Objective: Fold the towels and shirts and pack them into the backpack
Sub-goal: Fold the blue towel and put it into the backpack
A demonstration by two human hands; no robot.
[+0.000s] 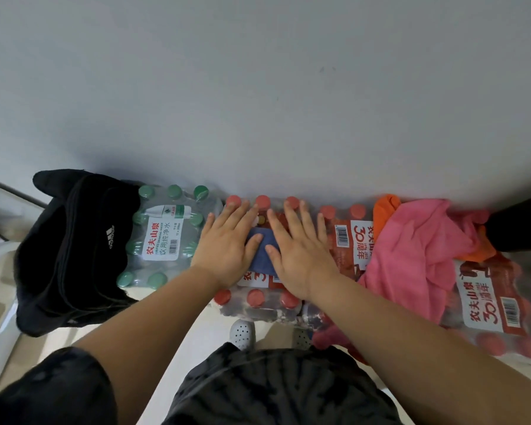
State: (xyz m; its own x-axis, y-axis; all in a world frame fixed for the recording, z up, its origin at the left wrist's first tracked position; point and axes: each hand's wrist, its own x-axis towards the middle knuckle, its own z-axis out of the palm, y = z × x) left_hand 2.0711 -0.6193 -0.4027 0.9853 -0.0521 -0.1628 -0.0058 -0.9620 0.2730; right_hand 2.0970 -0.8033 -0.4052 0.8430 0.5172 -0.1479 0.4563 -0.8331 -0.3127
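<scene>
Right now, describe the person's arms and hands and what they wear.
The left hand and right hand are bare: no gloves, rings or watch show. Forearms are uncovered. A dark short sleeve covers the left upper arm; no right sleeve is in view.

Dress of the wearer. We note a black short sleeve [43, 391] on the left arm, a dark garment [282, 394] mottled grey and black at the waist, and white perforated clogs [242, 334]; forearms are bare to the left hand [224, 246] and right hand [301, 253].
</scene>
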